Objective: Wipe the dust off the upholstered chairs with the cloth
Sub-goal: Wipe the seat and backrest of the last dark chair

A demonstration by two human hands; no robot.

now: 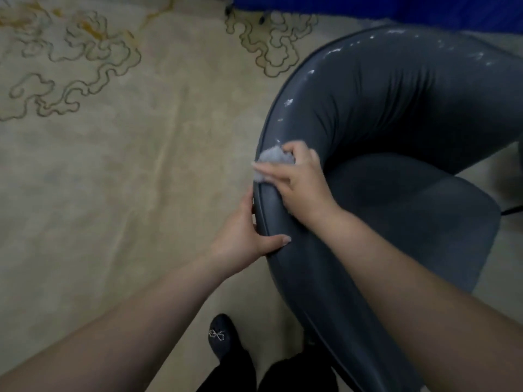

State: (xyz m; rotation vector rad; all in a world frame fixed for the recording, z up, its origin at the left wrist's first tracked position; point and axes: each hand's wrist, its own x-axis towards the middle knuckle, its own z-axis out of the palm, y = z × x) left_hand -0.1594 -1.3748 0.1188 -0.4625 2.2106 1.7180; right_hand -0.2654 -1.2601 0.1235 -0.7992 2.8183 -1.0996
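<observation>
A dark grey upholstered chair [382, 114] with a curved backrest fills the right side of the head view. White dust flecks [334, 52] dot the upper rim of the backrest. My right hand [297, 179] presses a small pale grey cloth [273, 159] against the backrest's left edge, fingers closed around it. Just below, my left hand [243, 236] grips the same edge, thumb on the inner face and fingers behind the rim. The chair's seat [424, 222] lies to the right, below the backrest.
A beige carpet [127, 165] with cloud-like line patterns covers the floor to the left. Something blue [396, 7] spans the top right edge. My dark shoe [222, 338] and dark trouser legs show at the bottom, close to the chair's base.
</observation>
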